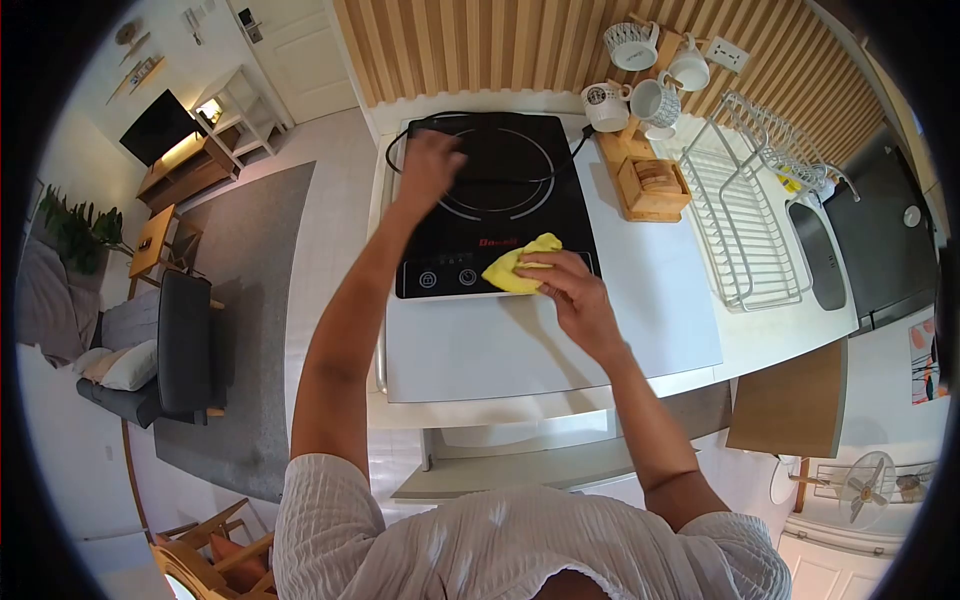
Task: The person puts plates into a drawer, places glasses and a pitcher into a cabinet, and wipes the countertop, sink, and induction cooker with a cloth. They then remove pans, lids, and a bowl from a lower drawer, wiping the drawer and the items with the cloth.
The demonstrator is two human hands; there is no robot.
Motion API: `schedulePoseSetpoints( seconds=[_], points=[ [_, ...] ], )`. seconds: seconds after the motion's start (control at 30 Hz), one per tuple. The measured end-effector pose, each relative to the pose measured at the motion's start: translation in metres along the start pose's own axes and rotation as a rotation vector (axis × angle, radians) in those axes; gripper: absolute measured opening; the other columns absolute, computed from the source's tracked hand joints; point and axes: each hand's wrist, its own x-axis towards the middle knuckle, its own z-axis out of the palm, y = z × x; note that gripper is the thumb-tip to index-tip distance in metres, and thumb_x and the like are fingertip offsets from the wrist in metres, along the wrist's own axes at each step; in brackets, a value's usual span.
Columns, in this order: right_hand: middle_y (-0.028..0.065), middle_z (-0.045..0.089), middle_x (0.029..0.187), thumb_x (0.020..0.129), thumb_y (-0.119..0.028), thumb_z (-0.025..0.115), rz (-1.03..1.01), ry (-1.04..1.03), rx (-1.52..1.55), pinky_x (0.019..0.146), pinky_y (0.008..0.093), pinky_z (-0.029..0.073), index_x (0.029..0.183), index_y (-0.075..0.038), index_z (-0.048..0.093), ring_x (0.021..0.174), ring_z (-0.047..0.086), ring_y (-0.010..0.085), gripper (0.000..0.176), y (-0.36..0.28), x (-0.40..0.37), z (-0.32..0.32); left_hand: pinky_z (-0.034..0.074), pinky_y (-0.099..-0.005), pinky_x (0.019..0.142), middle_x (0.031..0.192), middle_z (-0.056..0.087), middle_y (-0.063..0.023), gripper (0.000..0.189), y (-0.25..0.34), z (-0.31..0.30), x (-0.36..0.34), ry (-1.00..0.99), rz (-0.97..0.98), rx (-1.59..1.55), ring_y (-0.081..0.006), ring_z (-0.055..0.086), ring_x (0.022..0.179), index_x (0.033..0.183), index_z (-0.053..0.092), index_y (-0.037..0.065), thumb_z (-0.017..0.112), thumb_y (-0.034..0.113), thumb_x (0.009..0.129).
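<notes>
My right hand [575,290] pinches a bunched yellow cloth [515,268] against the front right of a black induction cooktop [535,215], over part of its touch panel. The cooktop lies flat on the counter, with round touch marks visible at the front left. My left hand [432,165] is above the cooktop's back left area, its fingers bent and blurred. A black power cord [515,181] runs across the glass and passes close by or beneath that hand; whether the fingers grip it is not clear.
Right of the cooktop stand a wooden holder with coasters [655,188] and a rack of mugs [655,100]. Farther right are a wire dish rack [740,220] and a sink [818,255]. A slatted wood wall [480,50] closes off the back.
</notes>
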Motion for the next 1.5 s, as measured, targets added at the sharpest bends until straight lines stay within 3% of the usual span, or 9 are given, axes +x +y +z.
schedulePoseSetpoints(
  seconds=[0.1,0.2,0.37,0.47,0.57,0.77,0.97,1.27,1.5],
  points=[
    [0.0052,0.057,0.112,0.069,0.014,0.052,-0.129,-0.204,-0.267,0.093,0.0355,0.041,0.101,-0.008,0.063,0.108,0.049,0.0280,0.040,0.023,0.004,0.002,0.046,-0.0363,0.075,0.090,0.057,-0.0125,0.020,0.030,0.035,-0.002,-0.059,0.282,-0.107,-0.0287,0.053,0.091,0.091,0.063,0.006,0.063,0.019,0.076],
    [0.0048,0.055,0.116,0.068,0.013,0.053,-0.105,-0.229,-0.271,0.096,0.0357,0.039,0.102,-0.009,0.063,0.111,0.047,0.0279,0.041,0.052,0.012,0.000,0.046,-0.0377,0.071,0.083,0.056,-0.0123,0.012,0.026,0.044,0.008,-0.353,0.017,-0.069,-0.0298,0.054,0.086,0.087,0.064,0.008,0.061,0.014,0.078],
    [0.0107,0.050,0.123,0.070,0.015,0.044,-0.086,-0.021,-0.487,0.098,0.0367,0.037,0.111,-0.007,0.058,0.115,0.044,0.0313,0.049,0.124,0.067,-0.011,0.044,-0.0413,0.066,0.075,0.053,-0.0154,0.007,0.018,-0.009,0.033,0.219,-0.063,-0.166,-0.0336,0.054,0.075,0.081,0.062,0.003,0.060,0.009,0.078],
    [0.0229,0.047,0.121,0.068,0.011,0.047,-0.085,0.147,-0.655,0.097,0.0435,0.034,0.112,-0.004,0.056,0.114,0.043,0.0364,0.047,0.173,0.131,0.009,0.043,-0.0388,0.063,0.074,0.053,-0.0155,0.005,0.018,-0.045,0.046,0.264,-0.121,-0.212,-0.0323,0.053,0.071,0.082,0.061,0.001,0.059,0.006,0.080],
    [0.0220,0.047,0.120,0.069,0.010,0.046,-0.118,0.208,-0.705,0.097,0.0419,0.034,0.109,-0.003,0.057,0.113,0.044,0.0359,0.044,0.195,0.200,0.042,0.043,-0.0342,0.060,0.075,0.054,-0.0139,0.005,0.006,-0.066,0.054,0.292,-0.168,-0.216,-0.0280,0.054,0.066,0.084,0.060,0.000,0.057,0.005,0.083],
    [0.0147,0.048,0.120,0.070,0.006,0.052,-0.259,0.015,-0.346,0.099,0.0399,0.032,0.107,-0.007,0.060,0.114,0.042,0.0334,0.040,0.169,0.225,0.119,0.048,-0.0253,0.067,0.085,0.058,-0.0078,0.014,-0.013,-0.082,0.050,0.267,-0.345,-0.414,-0.0127,0.057,0.072,0.091,0.057,-0.004,0.053,0.010,0.089],
    [0.0065,0.046,0.127,0.073,0.013,0.048,-0.409,-0.583,-0.009,0.102,0.0371,0.032,0.113,-0.014,0.059,0.120,0.038,0.0308,0.049,0.075,0.116,0.080,0.044,-0.0282,0.056,0.073,0.054,-0.0099,0.006,-0.016,-0.065,0.050,0.369,-0.304,-0.409,-0.0177,0.056,0.061,0.083,0.059,0.000,0.059,0.006,0.083],
    [0.0015,0.059,0.109,0.068,0.016,0.054,0.124,-0.751,-0.007,0.102,0.0349,0.035,0.097,-0.013,0.066,0.117,0.043,0.0266,0.043,0.051,-0.031,-0.077,0.040,-0.0337,0.054,0.070,0.052,-0.0121,0.005,0.007,-0.042,0.073,0.368,-0.236,-0.254,-0.0240,0.051,0.059,0.081,0.061,0.000,0.061,0.005,0.081],
    [0.0024,0.065,0.097,0.065,-0.010,0.074,0.382,-0.495,-0.403,0.084,0.0313,0.045,0.089,-0.012,0.068,0.093,0.059,0.0212,0.026,0.029,-0.008,-0.118,0.040,-0.0341,0.054,0.071,0.053,-0.0134,0.005,0.018,-0.039,0.082,0.375,-0.181,-0.221,-0.0257,0.052,0.059,0.082,0.061,-0.001,0.061,0.004,0.081]
  ],
)
